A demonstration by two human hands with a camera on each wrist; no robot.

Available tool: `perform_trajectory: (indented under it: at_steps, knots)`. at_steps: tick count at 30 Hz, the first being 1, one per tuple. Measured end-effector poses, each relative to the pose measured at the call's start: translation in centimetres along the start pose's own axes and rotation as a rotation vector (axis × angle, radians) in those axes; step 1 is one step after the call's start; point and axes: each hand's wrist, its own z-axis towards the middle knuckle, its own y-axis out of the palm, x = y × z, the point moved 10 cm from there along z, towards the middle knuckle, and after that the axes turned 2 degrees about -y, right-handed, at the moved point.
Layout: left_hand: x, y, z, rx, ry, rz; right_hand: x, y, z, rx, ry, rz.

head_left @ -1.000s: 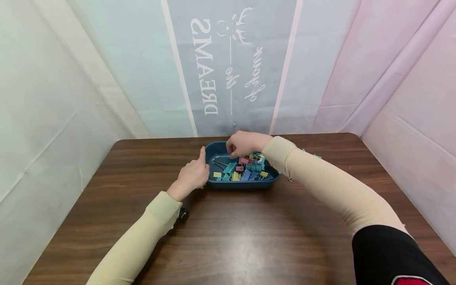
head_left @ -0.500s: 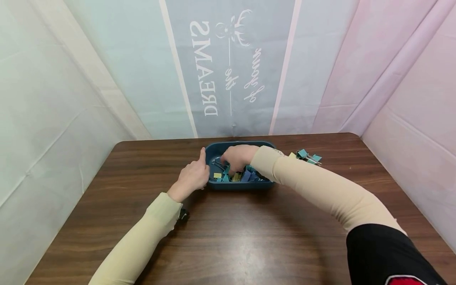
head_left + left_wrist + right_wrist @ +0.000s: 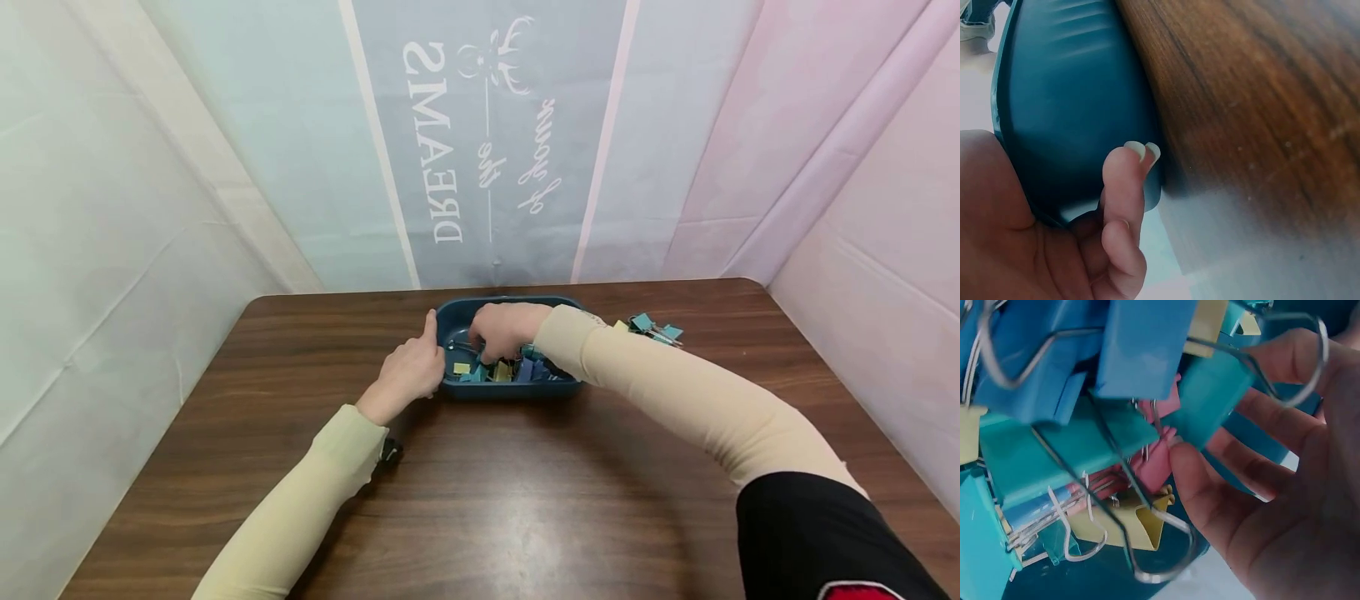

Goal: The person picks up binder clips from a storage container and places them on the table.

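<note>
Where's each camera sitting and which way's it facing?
Head: on the head, facing forward and down at the tray; left hand, right hand and sleeves show.
Left wrist: on that wrist, facing the tray's wall and table; mainly left hand shows.
Right wrist: on that wrist, facing binder clips; mainly right hand shows.
Head and right wrist share the binder clips.

Looked like a curtained booth, closed in by pale printed cloth around a brown wood-grain desk.

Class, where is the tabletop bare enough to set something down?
Bare: table between the box, the small black thing and the right sleeve; far-left corner, beside the left hand. Crowded: the box, with clips and right hand; right of it, more clips.
</note>
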Motion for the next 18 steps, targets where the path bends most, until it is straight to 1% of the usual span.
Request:
perform_trajectory:
  at_steps: [3,6,8,10,13,18]
  knots:
    - [0.0,0.1,0.0,-0.001,-0.003,-0.001,-0.1,-0.5,-0.3,0.031,-0.031,0.048]
    - [0.0,0.0,0.0,0.004,-0.005,-0.005,-0.4,-1.5,-1.0,0.080,-0.072,0.016]
    - [0.0,0.0,0.0,0.007,-0.003,-0.007,-0.7,-2.4,-1.6,0.125,-0.098,-0.027]
    - [0.1,-0.1,0.0,0.010,0.000,-0.007,-0.7,-3.3,-2.4,0.167,-0.107,-0.052]
    - [0.1,-0.1,0.0,0.013,0.006,-0.003,-0.4,-4.4,-3.9,0.224,-0.113,-0.053]
    - [0.2,-0.1,-0.1,0.017,0.007,0.003,0.6,-6.0,-7.0,0.313,-0.147,-0.033]
